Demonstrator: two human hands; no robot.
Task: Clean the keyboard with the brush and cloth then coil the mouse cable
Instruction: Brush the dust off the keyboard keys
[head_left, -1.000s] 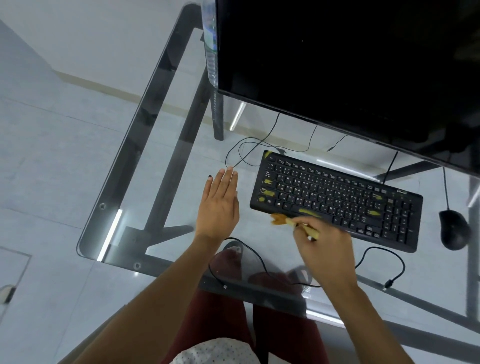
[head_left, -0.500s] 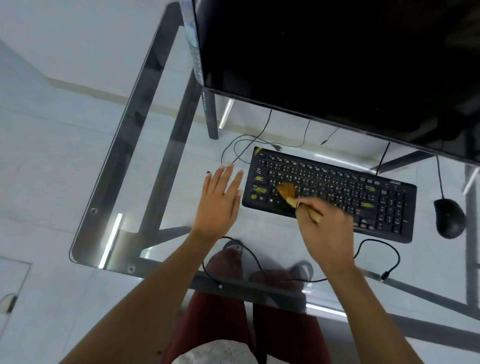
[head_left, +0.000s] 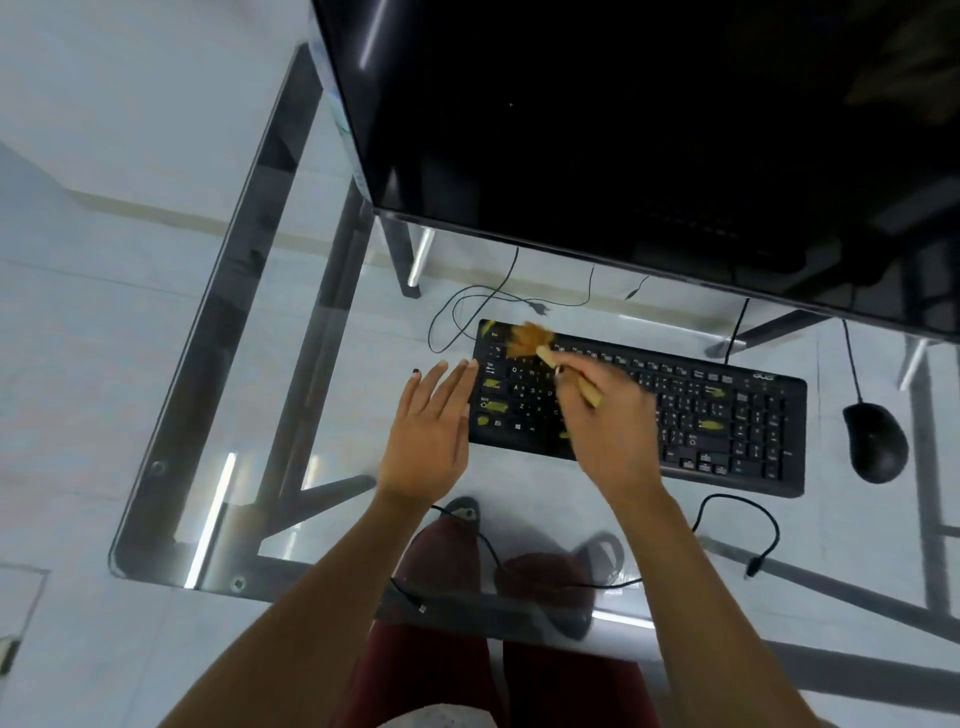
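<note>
A black keyboard (head_left: 727, 415) with yellow smears on some keys lies on the glass desk (head_left: 270, 364). My right hand (head_left: 608, 431) grips a small wooden-handled brush (head_left: 530, 340); its tan bristles rest on the keyboard's far left corner. My left hand (head_left: 431, 431) lies flat on the glass with fingers apart, its fingertips touching the keyboard's left edge. A black mouse (head_left: 875, 441) sits to the right of the keyboard, its cable (head_left: 852, 358) running up behind the monitor. No cloth is in view.
A large dark monitor (head_left: 649, 130) overhangs the back of the desk. Loose black cables (head_left: 748, 519) loop on the glass in front of the keyboard and behind its left end. The desk's near edge runs just above my knees.
My right hand has swept the brush from the keyboard's near left edge up across the keys to its far left corner. My left hand has stayed beside the keyboard.
</note>
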